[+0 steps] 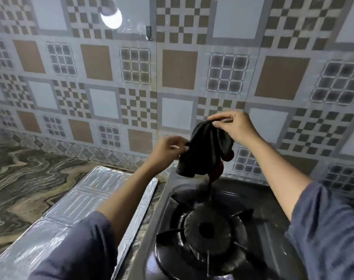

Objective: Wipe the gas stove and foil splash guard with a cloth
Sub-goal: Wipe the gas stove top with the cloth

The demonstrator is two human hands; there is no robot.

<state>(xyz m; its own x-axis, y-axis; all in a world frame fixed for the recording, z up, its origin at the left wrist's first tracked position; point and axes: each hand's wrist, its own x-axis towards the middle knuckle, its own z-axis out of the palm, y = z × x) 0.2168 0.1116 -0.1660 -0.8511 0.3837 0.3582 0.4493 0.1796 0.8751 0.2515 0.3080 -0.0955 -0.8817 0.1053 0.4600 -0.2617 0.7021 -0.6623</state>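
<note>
A dark grey cloth (206,150) with a red patch at its lower edge hangs in the air above the back of the gas stove (166,201). My right hand (234,128) pinches its top edge, and my left hand (168,150) pinches its left side. The stove's black burner (208,229) and pan supports sit below the cloth. The silver foil splash guard (75,201) lies flat on the counter to the left of the stove, partly hidden by my left forearm.
A marbled stone counter (26,178) stretches to the left. The patterned tile wall (131,77) rises close behind the stove, with a light's reflection near the top. My blue sleeves cover the lower corners of the view.
</note>
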